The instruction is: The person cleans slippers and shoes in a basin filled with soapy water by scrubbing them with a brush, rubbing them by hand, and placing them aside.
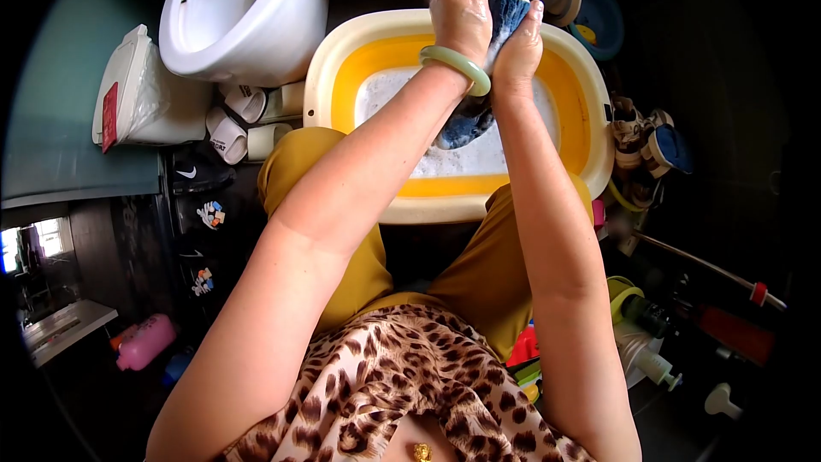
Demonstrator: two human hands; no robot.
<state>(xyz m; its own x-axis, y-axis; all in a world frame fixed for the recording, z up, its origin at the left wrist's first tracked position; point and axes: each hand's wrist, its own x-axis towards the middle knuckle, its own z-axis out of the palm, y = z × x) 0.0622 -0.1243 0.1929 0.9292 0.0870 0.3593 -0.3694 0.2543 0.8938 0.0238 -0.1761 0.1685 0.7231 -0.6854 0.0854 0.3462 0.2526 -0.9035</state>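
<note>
A wet blue knit shoe with a pale edge at its top end is tilted over the washing tub. My right hand is closed around its right side, thumb up along the edge. My left hand, wet with suds and wearing a pale green bangle at the wrist, is closed against the shoe's left side. What lies inside its fingers is hidden. The shoe's darker lower end hangs just above or in the foamy water; I cannot tell which.
A white toilet and a lidded bin stand left of the tub, with slippers beside them. Sneakers and a blue basin are on the right. Bottles and a pole lie nearer, and a pink bottle is at lower left.
</note>
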